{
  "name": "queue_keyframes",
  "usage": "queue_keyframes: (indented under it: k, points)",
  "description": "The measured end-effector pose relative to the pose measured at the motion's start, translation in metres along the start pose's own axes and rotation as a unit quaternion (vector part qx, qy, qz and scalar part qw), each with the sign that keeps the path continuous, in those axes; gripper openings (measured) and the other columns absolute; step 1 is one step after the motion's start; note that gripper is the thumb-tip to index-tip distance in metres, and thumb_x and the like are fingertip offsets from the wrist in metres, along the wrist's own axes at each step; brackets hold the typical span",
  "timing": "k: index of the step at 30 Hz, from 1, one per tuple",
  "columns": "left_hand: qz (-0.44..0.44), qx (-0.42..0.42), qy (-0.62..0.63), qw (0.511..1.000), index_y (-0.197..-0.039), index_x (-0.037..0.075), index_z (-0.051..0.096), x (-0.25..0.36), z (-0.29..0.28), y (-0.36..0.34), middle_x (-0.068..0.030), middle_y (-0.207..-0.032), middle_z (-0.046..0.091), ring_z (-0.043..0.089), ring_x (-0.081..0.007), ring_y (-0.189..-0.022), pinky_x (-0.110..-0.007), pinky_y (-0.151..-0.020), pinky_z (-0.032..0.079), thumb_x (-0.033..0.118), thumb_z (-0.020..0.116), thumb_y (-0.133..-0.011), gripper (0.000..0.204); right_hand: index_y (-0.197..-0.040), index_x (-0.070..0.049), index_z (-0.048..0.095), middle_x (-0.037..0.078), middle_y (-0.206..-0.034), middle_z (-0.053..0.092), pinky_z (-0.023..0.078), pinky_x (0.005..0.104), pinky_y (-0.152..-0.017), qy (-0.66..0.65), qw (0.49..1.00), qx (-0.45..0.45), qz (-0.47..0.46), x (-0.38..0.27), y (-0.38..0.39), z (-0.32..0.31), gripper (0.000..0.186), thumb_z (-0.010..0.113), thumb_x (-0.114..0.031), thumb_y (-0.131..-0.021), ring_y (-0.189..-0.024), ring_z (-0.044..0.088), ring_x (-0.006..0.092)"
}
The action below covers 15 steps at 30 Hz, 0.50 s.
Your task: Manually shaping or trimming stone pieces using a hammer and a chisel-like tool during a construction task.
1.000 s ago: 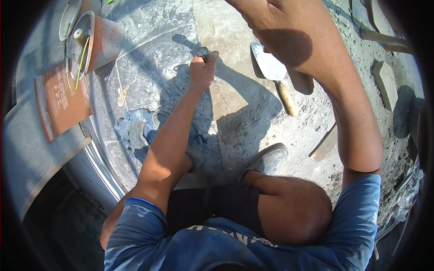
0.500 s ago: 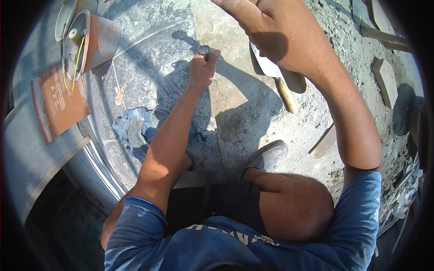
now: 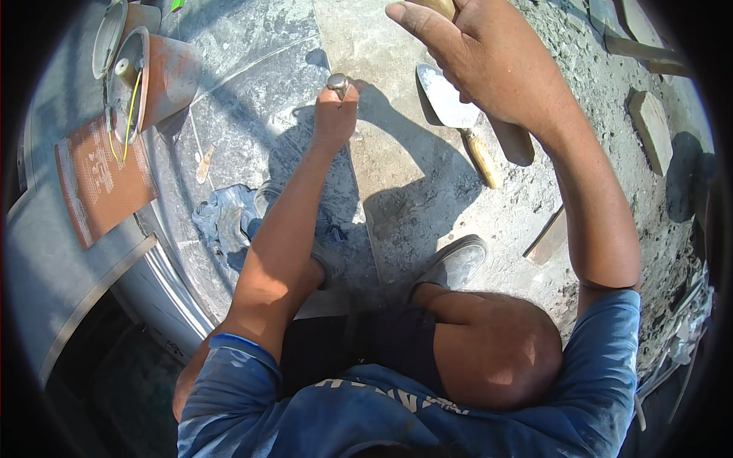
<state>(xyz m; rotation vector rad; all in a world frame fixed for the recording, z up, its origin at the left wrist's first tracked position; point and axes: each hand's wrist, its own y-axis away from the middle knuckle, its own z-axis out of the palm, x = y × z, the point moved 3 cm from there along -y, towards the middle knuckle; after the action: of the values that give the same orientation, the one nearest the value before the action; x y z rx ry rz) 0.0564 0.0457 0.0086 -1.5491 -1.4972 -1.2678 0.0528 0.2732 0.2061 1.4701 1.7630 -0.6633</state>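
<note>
My left hand [image 3: 334,114] is closed around a metal chisel [image 3: 337,82], whose rounded top end pokes out above the fist; its lower end is hidden. It stands over the seam between the grey and the tan floor. Raised at the upper right, my right hand [image 3: 500,65] grips a wooden-handled tool [image 3: 437,8]. Part of this tool shows by the thumb, and its head lies beyond the top of the picture. Beneath that hand a trowel [image 3: 450,103] lies on the floor, its wooden handle toward me.
Orange-brown buckets [image 3: 169,72] stand at the upper left beside a perforated brown sheet [image 3: 107,182]. A crumpled blue cloth [image 3: 225,221] lies near my left foot. Rubble [image 3: 584,91], a stone slab [image 3: 651,133] and a flat wooden piece [image 3: 548,238] are on the right.
My right hand has shifted slightly right, uncovering more of the trowel blade and showing its thumb. The left hand with the chisel has moved a little to the left.
</note>
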Motion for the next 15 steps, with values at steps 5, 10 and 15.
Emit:
queue_keyframes:
  k: [5, 10, 15]
  points:
    - [0.004, -0.01, -0.06, 0.998, -0.08, 0.002, 0.057, -0.001, -0.004, 0.004, 0.0012, -0.061, 0.048, 0.043, -0.0093, -0.056, -0.03, -0.052, 0.039, 0.023, 0.057, -0.093, 0.025, -0.098, 0.004, 0.061, 0.015, -0.063, 0.06, 0.051, 0.0346, -0.053, 0.075, 0.994, 0.025, -0.075, 0.014, -0.005, 0.029, 0.04, 0.053, -0.036, -0.095, -0.059, 0.065, 0.0248]
    - [-0.004, 0.012, -0.095, 0.995, -0.073, 0.002, 0.053, 0.006, 0.005, 0.007, -0.0027, -0.058, 0.047, 0.042, -0.0121, -0.055, -0.033, -0.052, 0.039, 0.025, 0.059, -0.092, 0.03, -0.101, 0.003, 0.06, 0.014, -0.06, 0.059, 0.051, 0.0341, -0.053, 0.192, 0.965, -0.175, -0.022, 0.055, 0.003, 0.072, 0.041, 0.053, -0.037, -0.096, -0.06, 0.065, 0.0239]
    - [-0.019, -0.001, -0.103, 0.995, -0.07, 0.002, 0.049, 0.004, -0.003, 0.003, -0.0031, -0.057, 0.046, 0.041, -0.0135, -0.054, -0.033, -0.051, 0.038, 0.028, 0.061, -0.09, 0.035, -0.099, 0.005, 0.06, 0.024, -0.081, 0.065, 0.055, 0.0405, -0.064, -0.02, 0.998, -0.055, 0.029, -0.004, -0.001, 0.012, 0.033, 0.054, -0.027, -0.093, -0.075, 0.067, 0.0345]
